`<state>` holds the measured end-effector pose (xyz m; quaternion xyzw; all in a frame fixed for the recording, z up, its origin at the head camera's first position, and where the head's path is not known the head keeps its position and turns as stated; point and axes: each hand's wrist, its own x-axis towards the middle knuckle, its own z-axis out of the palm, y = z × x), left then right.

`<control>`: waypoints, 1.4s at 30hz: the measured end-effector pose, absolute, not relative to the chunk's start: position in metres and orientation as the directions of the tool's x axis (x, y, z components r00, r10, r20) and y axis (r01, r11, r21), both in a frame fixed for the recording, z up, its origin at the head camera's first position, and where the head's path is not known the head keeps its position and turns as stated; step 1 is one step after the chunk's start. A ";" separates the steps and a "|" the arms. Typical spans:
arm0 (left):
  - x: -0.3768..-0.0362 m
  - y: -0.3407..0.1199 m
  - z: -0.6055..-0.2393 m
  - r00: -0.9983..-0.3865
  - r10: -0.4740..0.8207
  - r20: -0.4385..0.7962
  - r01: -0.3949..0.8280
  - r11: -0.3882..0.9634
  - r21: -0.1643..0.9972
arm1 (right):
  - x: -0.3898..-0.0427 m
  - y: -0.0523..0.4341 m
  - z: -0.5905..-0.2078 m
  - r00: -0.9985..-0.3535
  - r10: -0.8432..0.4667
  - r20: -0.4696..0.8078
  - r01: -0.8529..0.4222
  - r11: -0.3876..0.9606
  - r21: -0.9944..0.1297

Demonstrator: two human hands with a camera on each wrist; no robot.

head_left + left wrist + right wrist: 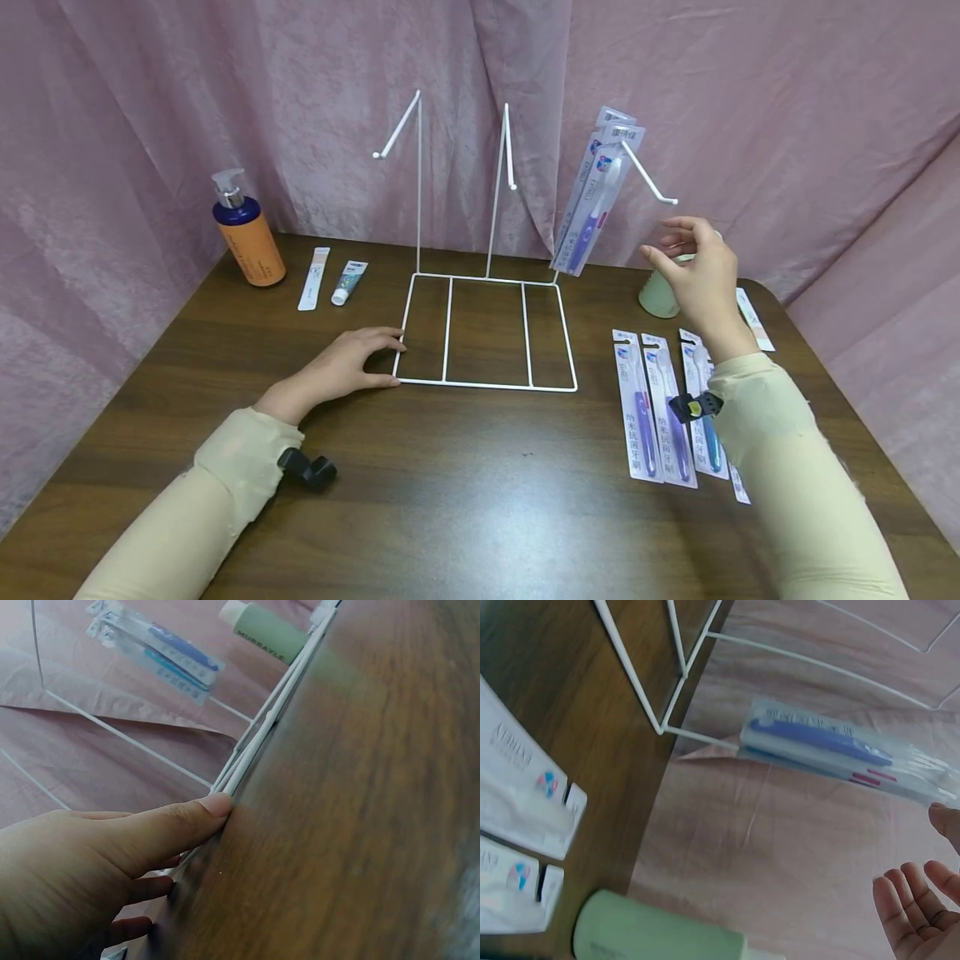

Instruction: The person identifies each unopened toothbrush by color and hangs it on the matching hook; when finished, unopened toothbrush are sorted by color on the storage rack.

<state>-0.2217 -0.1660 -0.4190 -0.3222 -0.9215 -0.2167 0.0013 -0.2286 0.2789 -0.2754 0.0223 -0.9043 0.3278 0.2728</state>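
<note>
A white wire display rack [487, 386] with three hooked arms stands on the table. At its front left corner rests my left hand [337, 362], the thumb [180, 825] extended to the front bar and the fingers at the side bar. Packaged toothbrushes [600, 200], one overlapping another, hang from the rack's right hook [648, 177]. Just below that hook's tip, my right hand [705, 271] is raised with loosely bent fingers and nothing in its grasp. In the right wrist view its fingertips are near the hanging packs [825, 746].
More packaged toothbrushes [637, 408] lie under my right forearm. Behind my right hand stands a green bottle [658, 293], with a narrow packet [753, 319] beside it. At the back left are an orange pump bottle [255, 246], a slim packet [313, 279] and a small tube [349, 283].
</note>
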 end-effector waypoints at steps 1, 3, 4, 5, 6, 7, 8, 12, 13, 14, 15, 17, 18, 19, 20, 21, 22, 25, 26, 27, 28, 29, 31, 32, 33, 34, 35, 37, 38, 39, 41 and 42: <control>-0.222 -0.166 -0.419 -0.793 0.593 0.141 0.593 0.699 0.399 | -0.227 0.281 -0.274 -0.851 0.136 0.508 -0.221 0.785 -0.579; -0.221 -0.167 -0.419 -0.795 0.590 0.141 0.591 0.700 0.402 | -0.223 0.284 -0.272 -0.855 0.129 0.503 -0.218 0.790 -0.573; -0.221 -0.167 -0.419 -0.795 0.590 0.141 0.590 0.699 0.405 | -0.222 0.285 -0.271 -0.856 0.126 0.502 -0.217 0.794 -0.568; -0.221 -0.167 -0.419 -0.796 0.589 0.141 0.589 0.699 0.406 | -0.220 0.287 -0.270 -0.856 0.120 0.502 -0.218 0.798 -0.562; -0.221 -0.168 -0.419 -0.796 0.588 0.142 0.589 0.699 0.406 | -0.218 0.288 -0.269 -0.857 0.115 0.503 -0.220 0.801 -0.557; -0.220 -0.168 -0.419 -0.796 0.589 0.142 0.589 0.698 0.406 | -0.216 0.290 -0.268 -0.858 0.107 0.502 -0.221 0.806 -0.549; -0.220 -0.168 -0.419 -0.796 0.588 0.142 0.589 0.699 0.406 | -0.214 0.292 -0.268 -0.859 0.098 0.503 -0.223 0.811 -0.540; -0.220 -0.167 -0.419 -0.797 0.588 0.139 0.587 0.701 0.405 | -0.206 0.299 -0.265 -0.861 0.063 0.505 -0.232 0.835 -0.499; -0.220 -0.167 -0.419 -0.797 0.588 0.137 0.587 0.702 0.404 | -0.203 0.301 -0.264 -0.862 0.052 0.505 -0.234 0.842 -0.486; -0.220 -0.167 -0.419 -0.798 0.588 0.134 0.586 0.702 0.405 | -0.201 0.303 -0.264 -0.860 0.044 0.508 -0.237 0.847 -0.475; -0.220 -0.167 -0.419 -0.798 0.588 0.132 0.585 0.702 0.406 | -0.199 0.306 -0.264 -0.860 0.037 0.510 -0.239 0.853 -0.465; -0.220 -0.166 -0.419 -0.798 0.589 0.127 0.583 0.704 0.406 | -0.194 0.311 -0.264 -0.861 0.024 0.508 -0.238 0.864 -0.444; -0.220 -0.166 -0.419 -0.799 0.589 0.125 0.583 0.704 0.406 | -0.191 0.314 -0.263 -0.863 0.020 0.504 -0.236 0.868 -0.437; -0.220 -0.166 -0.419 -0.799 0.589 0.125 0.582 0.704 0.406 | -0.189 0.317 -0.263 -0.867 0.017 0.498 -0.230 0.873 -0.429; -0.220 -0.166 -0.419 -0.799 0.588 0.125 0.582 0.704 0.406 | -0.186 0.319 -0.264 -0.869 0.016 0.494 -0.224 0.879 -0.422; -0.220 -0.166 -0.419 -0.799 0.589 0.125 0.583 0.705 0.404 | -0.183 0.322 -0.264 -0.873 0.015 0.488 -0.216 0.884 -0.414; -0.220 -0.166 -0.419 -0.799 0.588 0.127 0.583 0.705 0.403 | -0.180 0.325 -0.264 -0.877 0.014 0.481 -0.209 0.889 -0.407; -0.219 -0.167 -0.419 -0.797 0.590 0.133 0.587 0.704 0.400 | -0.173 0.333 -0.266 -0.882 0.017 0.471 -0.185 0.907 -0.379; -0.219 -0.167 -0.419 -0.796 0.590 0.135 0.589 0.702 0.400 | -0.171 0.336 -0.267 -0.885 0.019 0.466 -0.177 0.910 -0.375; -0.219 -0.167 -0.419 -0.795 0.591 0.136 0.589 0.702 0.400 | -0.168 0.339 -0.267 -0.888 0.021 0.459 -0.170 0.913 -0.370; -0.219 -0.167 -0.418 -0.795 0.590 0.136 0.589 0.701 0.401 | -0.166 0.341 -0.268 -0.892 0.022 0.451 -0.162 0.917 -0.365; -0.219 -0.167 -0.418 -0.796 0.590 0.135 0.589 0.701 0.402 | -0.164 0.344 -0.268 -0.896 0.024 0.444 -0.155 0.919 -0.363; -0.219 -0.167 -0.418 -0.797 0.590 0.132 0.586 0.702 0.405 | -0.160 0.348 -0.269 -0.901 0.025 0.434 -0.149 0.920 -0.363; -0.218 -0.167 -0.418 -0.798 0.589 0.130 0.585 0.703 0.406 | -0.158 0.351 -0.269 -0.904 0.026 0.427 -0.145 0.920 -0.365; -0.218 -0.167 -0.418 -0.799 0.588 0.128 0.583 0.703 0.406 | -0.156 0.353 -0.270 -0.906 0.026 0.423 -0.143 0.921 -0.363; -0.218 -0.167 -0.418 -0.799 0.588 0.126 0.582 0.704 0.407 | -0.154 0.356 -0.270 -0.909 0.026 0.415 -0.141 0.919 -0.367; -0.218 -0.167 -0.418 -0.800 0.587 0.125 0.581 0.705 0.407 | -0.152 0.359 -0.270 -0.911 0.028 0.411 -0.137 0.920 -0.367; -0.218 -0.166 -0.418 -0.800 0.587 0.123 0.580 0.706 0.406 | -0.147 0.365 -0.270 -0.916 0.033 0.401 -0.126 0.923 -0.364; -0.218 -0.166 -0.418 -0.800 0.588 0.123 0.581 0.706 0.405 | -0.145 0.369 -0.271 -0.917 0.036 0.396 -0.121 0.924 -0.363; -0.218 -0.166 -0.418 -0.799 0.589 0.124 0.582 0.705 0.406 | -0.142 0.373 -0.271 -0.918 0.035 0.395 -0.120 0.925 -0.361; -0.219 -0.165 -0.418 -0.798 0.590 0.126 0.584 0.703 0.405 | -0.138 0.379 -0.273 -0.919 0.040 0.391 -0.110 0.929 -0.353; -0.219 -0.165 -0.418 -0.797 0.591 0.128 0.586 0.702 0.405 | -0.137 0.383 -0.275 -0.921 0.043 0.387 -0.102 0.932 -0.347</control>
